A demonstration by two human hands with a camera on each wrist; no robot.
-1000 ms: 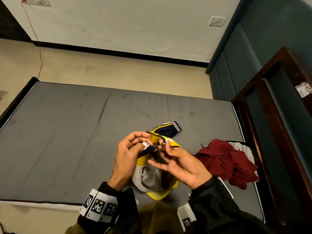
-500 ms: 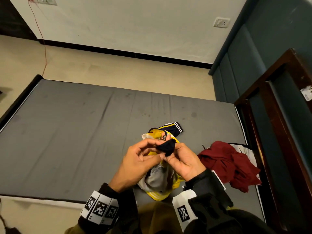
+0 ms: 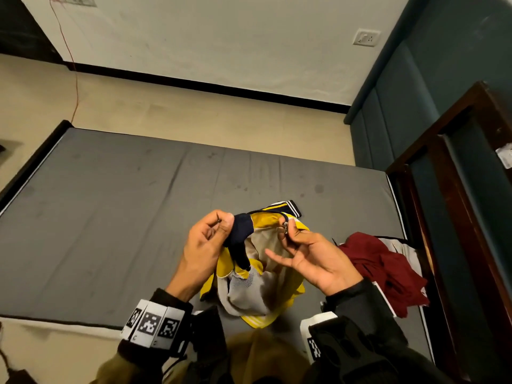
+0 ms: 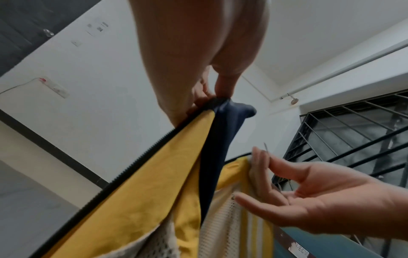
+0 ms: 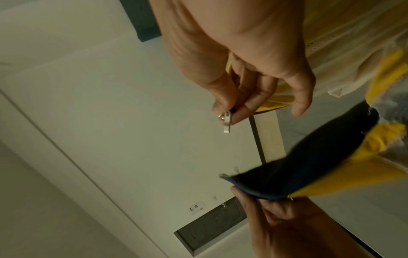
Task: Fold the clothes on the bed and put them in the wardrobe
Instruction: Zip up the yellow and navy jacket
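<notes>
A yellow jacket (image 3: 270,289) with navy trim and white mesh lining hangs between my hands above the grey bed (image 3: 110,217). My left hand (image 3: 205,245) pinches the navy collar end (image 3: 241,231) by the open zip edge (image 4: 132,167). My right hand (image 3: 307,256) pinches the other front edge at the silver zip slider (image 5: 226,122) between thumb and forefinger, its other fingers spread. One navy striped cuff (image 3: 285,207) lies on the bed behind the hands. A maroon garment (image 3: 379,267) lies crumpled at the bed's right end.
The dark wooden frame (image 3: 454,167) stands along the bed's right side, with a teal padded wall (image 3: 393,101) behind it. Beige floor lies beyond the bed's far edge. A white cloth (image 3: 401,245) shows under the maroon garment.
My hands have drawn apart, spreading the jacket's top edges. The left hand kept the navy collar and moved left; the right hand moved right with the zip slider.
</notes>
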